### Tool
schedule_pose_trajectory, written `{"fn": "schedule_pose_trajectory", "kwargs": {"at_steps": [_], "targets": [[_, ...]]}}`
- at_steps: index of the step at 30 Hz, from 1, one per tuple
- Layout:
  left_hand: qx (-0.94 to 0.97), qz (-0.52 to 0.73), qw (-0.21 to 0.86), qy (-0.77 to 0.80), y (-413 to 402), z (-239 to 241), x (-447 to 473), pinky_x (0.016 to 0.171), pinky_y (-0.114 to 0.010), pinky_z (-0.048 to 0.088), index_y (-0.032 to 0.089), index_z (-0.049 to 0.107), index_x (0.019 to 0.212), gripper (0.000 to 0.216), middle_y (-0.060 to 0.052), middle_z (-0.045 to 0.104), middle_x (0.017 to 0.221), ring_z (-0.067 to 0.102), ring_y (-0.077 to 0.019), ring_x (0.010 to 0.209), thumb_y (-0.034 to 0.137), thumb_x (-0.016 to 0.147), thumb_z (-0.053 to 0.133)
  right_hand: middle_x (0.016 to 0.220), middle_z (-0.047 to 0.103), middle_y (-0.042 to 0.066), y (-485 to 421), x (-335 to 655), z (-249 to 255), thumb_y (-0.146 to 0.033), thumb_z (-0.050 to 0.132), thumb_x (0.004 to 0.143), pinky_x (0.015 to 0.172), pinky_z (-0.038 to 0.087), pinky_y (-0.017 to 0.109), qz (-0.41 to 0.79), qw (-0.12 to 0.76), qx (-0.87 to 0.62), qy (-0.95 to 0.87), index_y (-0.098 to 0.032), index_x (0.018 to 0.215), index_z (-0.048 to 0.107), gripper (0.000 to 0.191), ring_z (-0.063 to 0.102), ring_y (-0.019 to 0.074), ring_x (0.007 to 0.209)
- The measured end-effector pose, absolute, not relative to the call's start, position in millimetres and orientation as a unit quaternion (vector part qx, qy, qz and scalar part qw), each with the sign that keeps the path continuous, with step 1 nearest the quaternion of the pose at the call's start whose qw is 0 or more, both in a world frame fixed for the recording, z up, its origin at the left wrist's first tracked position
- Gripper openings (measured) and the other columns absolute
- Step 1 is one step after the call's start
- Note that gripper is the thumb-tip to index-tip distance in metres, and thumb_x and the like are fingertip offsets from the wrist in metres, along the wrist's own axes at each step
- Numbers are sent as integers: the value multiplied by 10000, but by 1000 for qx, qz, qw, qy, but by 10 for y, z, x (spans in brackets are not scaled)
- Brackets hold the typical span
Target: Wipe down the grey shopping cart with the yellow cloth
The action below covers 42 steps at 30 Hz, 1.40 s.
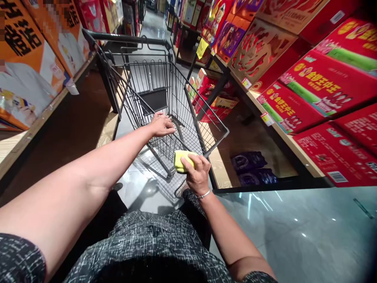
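Item: yellow cloth (183,160), long axis crosswise, clenched in my right hand (198,175); left hand (161,125) on cart (188,106) wire, grip unclear.

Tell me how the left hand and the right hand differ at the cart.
The left hand rests empty on the wire cart, far out; the right hand grips a yellow cloth, nearer the body. The right wrist wears a thin bracelet; the left wrist shows none. Both are at the cart's edge.
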<state>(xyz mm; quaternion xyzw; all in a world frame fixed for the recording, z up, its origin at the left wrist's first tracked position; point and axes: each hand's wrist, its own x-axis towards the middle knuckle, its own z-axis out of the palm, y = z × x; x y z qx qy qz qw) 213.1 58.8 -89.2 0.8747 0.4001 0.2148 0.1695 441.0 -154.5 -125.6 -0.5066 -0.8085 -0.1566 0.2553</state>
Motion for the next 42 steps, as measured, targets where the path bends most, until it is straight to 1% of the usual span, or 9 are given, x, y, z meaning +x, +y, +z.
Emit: {"fn": "schedule_pose_trajectory", "kwargs": {"at_steps": [2,4,7,13,20,25,30,36,42], "targets": [[867,229,158,413,434,-855,2172,1207,-603,75,288,772,935,214,1,704,1213,456,-300,1328,362,823,606,1364,575,70,-1564,4338,-1068,-26,591,800,959,397,429,-138,226,-545,-796,-340,1350,644,636,409,280,1230],[873,242,163,392,214,-846,2259,1224,-618,27,300,737,1140,354,-12,643,1351,373,-307,1418,297,814,597,1355,585,79,-1596,4275,-968,-5,585,762,928,401,431,-115,197,-562,-795,-321,1342,649,663,412,287,1207],[913,222,211,270,-127,-920,2379,1228,-529,163,249,706,1206,363,-51,704,1240,558,-249,1242,363,909,530,1345,597,71,-1674,4255,-909,2,571,757,915,405,422,-79,177,-555,-809,-319,1320,665,654,417,282,1173],[905,237,252,246,-347,-1070,2307,1180,-461,170,246,737,948,452,-5,764,924,659,-188,970,471,1020,352,1352,591,65,-1519,4832,-904,19,509,738,897,425,391,-51,156,-609,-776,-312,1340,661,704,440,263,1139],[899,223,263,271,-348,-996,2158,1169,-461,158,247,707,809,471,20,741,842,658,-180,893,709,832,618,1349,549,111,-801,5765,-1053,-27,479,725,906,436,468,-73,173,-723,-665,-291,1351,652,701,400,294,1130],[890,231,241,310,-318,-1032,2073,1161,-454,185,223,655,691,464,37,681,725,638,-164,829,676,787,683,1325,465,164,-941,5251,-1405,-70,441,680,1028,385,541,-80,318,-754,-569,-191,1434,548,771,412,308,1184],[889,217,217,340,-177,-1029,1920,1155,-433,231,206,573,572,528,39,583,570,592,-149,726,575,932,457,1393,419,163,-1435,4362,-1634,-73,435,750,1078,381,498,-64,365,-678,-635,-197,1494,461,755,420,295,1249],[890,176,150,393,-90,-987,1747,1188,-479,217,216,701,750,513,-16,665,707,605,-215,909,587,946,406,1365,522,52,-1576,3817,-1705,-158,557,928,1105,358,450,-95,288,-498,-812,-446,1377,605,535,367,275,1301],[883,158,89,433,-59,-1064,1546,1216,-523,189,206,752,890,521,-63,695,929,542,-256,1073,567,980,388,1453,551,3,-1510,3309,-2228,-269,432,1050,1068,355,477,-17,104,-449,-887,-508,1471,482,487,400,249,1294]]}}
